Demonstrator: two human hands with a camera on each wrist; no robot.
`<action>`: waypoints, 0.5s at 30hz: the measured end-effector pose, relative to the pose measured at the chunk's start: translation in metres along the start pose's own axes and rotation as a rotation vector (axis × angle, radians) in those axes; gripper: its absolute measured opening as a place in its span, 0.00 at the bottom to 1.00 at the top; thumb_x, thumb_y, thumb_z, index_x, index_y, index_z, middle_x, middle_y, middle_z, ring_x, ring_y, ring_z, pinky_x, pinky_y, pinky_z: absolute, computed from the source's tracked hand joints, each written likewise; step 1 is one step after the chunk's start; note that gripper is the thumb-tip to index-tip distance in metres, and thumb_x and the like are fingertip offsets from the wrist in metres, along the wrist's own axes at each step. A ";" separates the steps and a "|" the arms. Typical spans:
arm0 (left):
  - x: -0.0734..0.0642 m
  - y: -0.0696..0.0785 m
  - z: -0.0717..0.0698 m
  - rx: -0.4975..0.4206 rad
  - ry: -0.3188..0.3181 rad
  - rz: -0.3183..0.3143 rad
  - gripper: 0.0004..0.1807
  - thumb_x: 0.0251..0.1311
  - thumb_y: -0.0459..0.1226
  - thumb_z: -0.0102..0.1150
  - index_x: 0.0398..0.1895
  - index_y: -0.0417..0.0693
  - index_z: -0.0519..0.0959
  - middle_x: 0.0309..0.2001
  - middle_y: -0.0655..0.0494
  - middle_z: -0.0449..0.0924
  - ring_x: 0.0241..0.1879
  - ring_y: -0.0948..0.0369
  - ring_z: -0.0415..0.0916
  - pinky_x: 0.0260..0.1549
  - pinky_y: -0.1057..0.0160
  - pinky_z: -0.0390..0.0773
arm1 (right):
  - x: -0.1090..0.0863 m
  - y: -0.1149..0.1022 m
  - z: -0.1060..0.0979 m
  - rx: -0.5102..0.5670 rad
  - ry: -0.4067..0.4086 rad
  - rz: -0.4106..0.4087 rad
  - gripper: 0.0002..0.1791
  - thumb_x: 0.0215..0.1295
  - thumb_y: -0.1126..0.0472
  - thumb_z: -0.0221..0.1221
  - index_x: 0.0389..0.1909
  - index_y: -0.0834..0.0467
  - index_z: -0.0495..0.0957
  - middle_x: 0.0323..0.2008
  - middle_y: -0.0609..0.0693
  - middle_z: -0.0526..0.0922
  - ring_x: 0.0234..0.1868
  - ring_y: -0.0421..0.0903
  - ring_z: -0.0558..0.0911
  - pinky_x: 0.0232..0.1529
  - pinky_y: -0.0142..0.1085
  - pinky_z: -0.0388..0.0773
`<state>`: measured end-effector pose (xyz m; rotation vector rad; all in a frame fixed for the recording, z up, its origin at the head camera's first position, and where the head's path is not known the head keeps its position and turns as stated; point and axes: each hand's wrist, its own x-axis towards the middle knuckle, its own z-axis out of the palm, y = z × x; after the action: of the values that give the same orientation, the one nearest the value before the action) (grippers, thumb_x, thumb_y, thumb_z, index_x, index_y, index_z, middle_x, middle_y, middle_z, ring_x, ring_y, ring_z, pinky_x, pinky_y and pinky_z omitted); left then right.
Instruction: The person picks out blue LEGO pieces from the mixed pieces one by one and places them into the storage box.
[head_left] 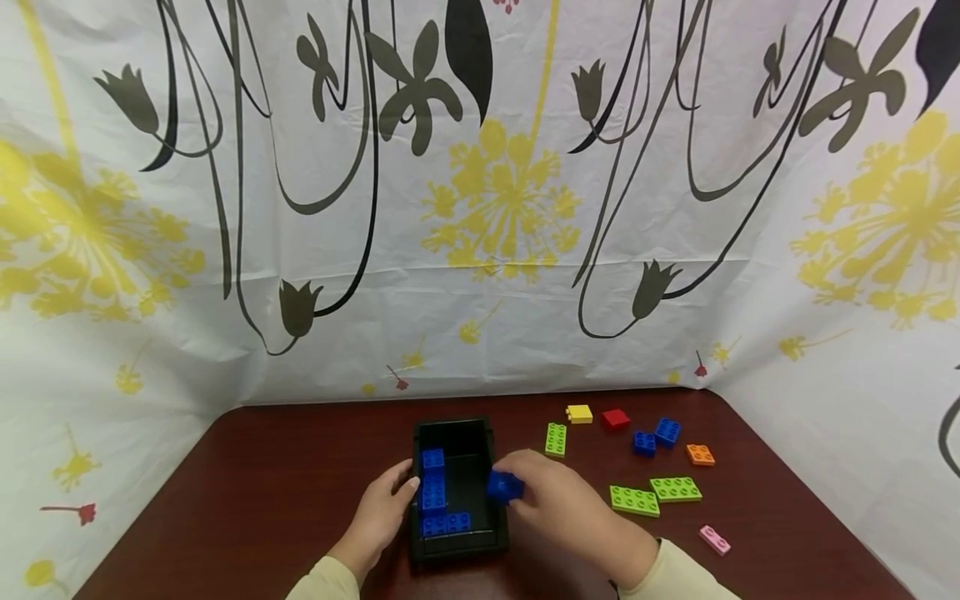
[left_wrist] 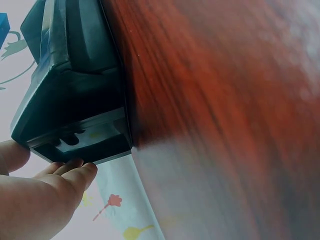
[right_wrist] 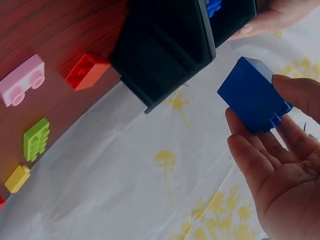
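Observation:
A black bin (head_left: 459, 546) stands on the dark red-brown table, with several blue bricks (head_left: 433, 487) along its left wall and near end. My left hand (head_left: 385, 508) grips its left side, thumb at the rim; in the left wrist view the fingers (left_wrist: 80, 175) lie against the bin's outer wall (left_wrist: 95, 95). At the opposite rim, my right hand (head_left: 562, 508) pinches a blue brick (head_left: 505, 487) between thumb and fingers. The right wrist view shows this brick (right_wrist: 252, 95) held up beside the bin, above the fingertips.
To the right lie lime bricks (head_left: 634, 500), a pink brick (head_left: 715, 540), an orange brick (head_left: 700, 454), two blue bricks (head_left: 656, 437), a red brick (head_left: 616, 419) and a yellow brick (head_left: 580, 414). Another red brick (right_wrist: 87, 71) shows near the bin in the right wrist view. A patterned curtain (head_left: 487, 333) hangs behind.

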<state>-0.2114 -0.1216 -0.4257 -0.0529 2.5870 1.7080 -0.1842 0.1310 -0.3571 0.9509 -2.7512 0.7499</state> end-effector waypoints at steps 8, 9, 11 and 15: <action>-0.001 0.002 0.000 -0.006 0.003 0.001 0.28 0.73 0.40 0.47 0.70 0.34 0.61 0.67 0.33 0.62 0.67 0.37 0.59 0.56 0.39 0.70 | 0.010 -0.001 0.011 -0.057 -0.023 -0.048 0.21 0.59 0.67 0.65 0.55 0.57 0.77 0.53 0.50 0.79 0.51 0.43 0.80 0.47 0.39 0.81; -0.001 0.002 0.000 -0.006 0.003 0.003 0.28 0.73 0.40 0.47 0.70 0.34 0.61 0.67 0.33 0.62 0.67 0.37 0.59 0.56 0.39 0.70 | 0.011 -0.001 0.013 -0.066 -0.028 -0.050 0.22 0.59 0.67 0.65 0.55 0.57 0.77 0.53 0.50 0.79 0.51 0.44 0.80 0.48 0.39 0.81; -0.001 0.002 0.000 -0.008 0.006 0.008 0.28 0.73 0.40 0.47 0.70 0.34 0.61 0.67 0.33 0.62 0.67 0.37 0.59 0.56 0.40 0.71 | 0.014 -0.002 0.016 -0.081 -0.037 -0.053 0.22 0.58 0.67 0.66 0.55 0.56 0.77 0.54 0.50 0.79 0.53 0.44 0.79 0.49 0.40 0.80; -0.001 0.001 0.000 -0.009 0.006 0.015 0.27 0.73 0.40 0.47 0.70 0.33 0.61 0.67 0.32 0.63 0.66 0.37 0.59 0.56 0.39 0.70 | 0.019 -0.005 0.020 -0.102 -0.072 -0.041 0.23 0.59 0.66 0.66 0.56 0.56 0.77 0.54 0.50 0.79 0.55 0.45 0.79 0.52 0.41 0.79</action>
<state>-0.2101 -0.1209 -0.4252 -0.0396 2.5909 1.7270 -0.1958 0.1069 -0.3671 1.0295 -2.7905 0.5743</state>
